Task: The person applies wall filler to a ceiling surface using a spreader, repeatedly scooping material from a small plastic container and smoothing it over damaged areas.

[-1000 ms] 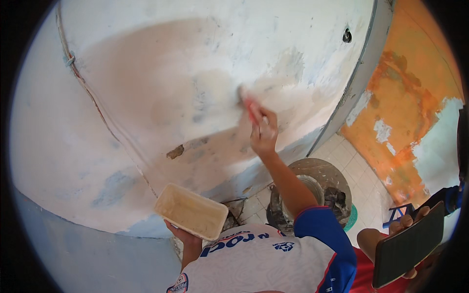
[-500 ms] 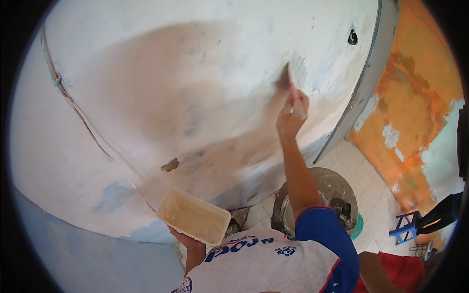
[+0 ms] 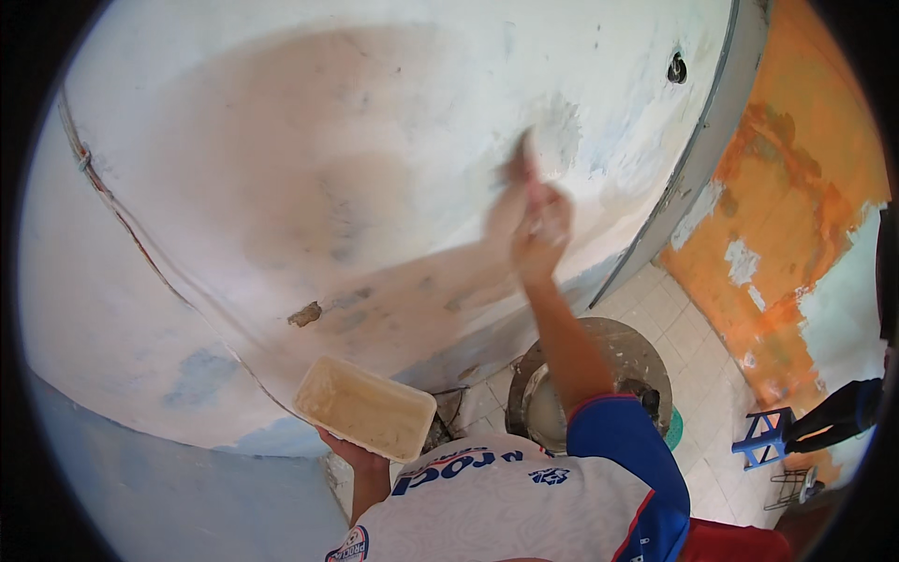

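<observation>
My right hand point(image 3: 543, 229) is closed round the red handle of a putty knife point(image 3: 531, 167). Its blade is at the whitish wall point(image 3: 449, 178), just left of a grey, wet-looking patch point(image 3: 562, 134); motion blurs both blade and hand, so I cannot tell whether they touch. Lower left, my left hand point(image 3: 354, 456) supports a shallow cream rectangular tray point(image 3: 412, 440) from below, its fingers partly hidden beneath it. A thin pale smear coats the tray's inside.
A cable point(image 3: 140, 239) runs down the wall at left. A chipped hole point(image 3: 304, 314) and a socket hole point(image 3: 677, 68) mark the wall. Below my right arm stands a round grey-topped object point(image 3: 646, 347). A blue stool point(image 3: 763, 438) and someone's dark-clad leg point(image 3: 833, 417) are at right.
My right hand and the putty knife have shifted left and slightly down along the wall. The tray in my left hand has barely moved. The view has turned slightly.
</observation>
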`<state>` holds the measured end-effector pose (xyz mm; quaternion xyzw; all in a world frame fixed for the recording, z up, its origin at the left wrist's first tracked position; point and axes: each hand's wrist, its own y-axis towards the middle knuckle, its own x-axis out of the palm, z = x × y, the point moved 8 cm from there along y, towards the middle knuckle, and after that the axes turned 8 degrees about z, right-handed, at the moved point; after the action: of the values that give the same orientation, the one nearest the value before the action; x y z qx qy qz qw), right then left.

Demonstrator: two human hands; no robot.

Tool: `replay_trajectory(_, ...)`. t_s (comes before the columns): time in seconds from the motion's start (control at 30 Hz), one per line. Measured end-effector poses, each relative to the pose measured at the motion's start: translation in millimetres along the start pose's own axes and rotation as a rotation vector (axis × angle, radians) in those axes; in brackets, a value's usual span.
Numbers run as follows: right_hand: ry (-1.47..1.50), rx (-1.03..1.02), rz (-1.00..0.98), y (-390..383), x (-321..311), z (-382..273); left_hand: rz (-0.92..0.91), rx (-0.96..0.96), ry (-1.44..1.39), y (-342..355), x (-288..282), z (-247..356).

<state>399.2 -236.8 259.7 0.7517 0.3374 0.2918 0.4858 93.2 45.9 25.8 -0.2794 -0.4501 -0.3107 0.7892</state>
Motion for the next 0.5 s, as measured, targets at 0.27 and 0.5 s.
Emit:
replay_trajectory(0.27, 0.181, 0.112, 0.162, 26, -24, 3, 0.108, 0.03, -0.027, -19, 36, 8)
replay_trajectory(0.5, -0.05, -0.026, 0.029, -14, 10, 4, 0.145, 0.029, -0.011, -19, 39, 6)
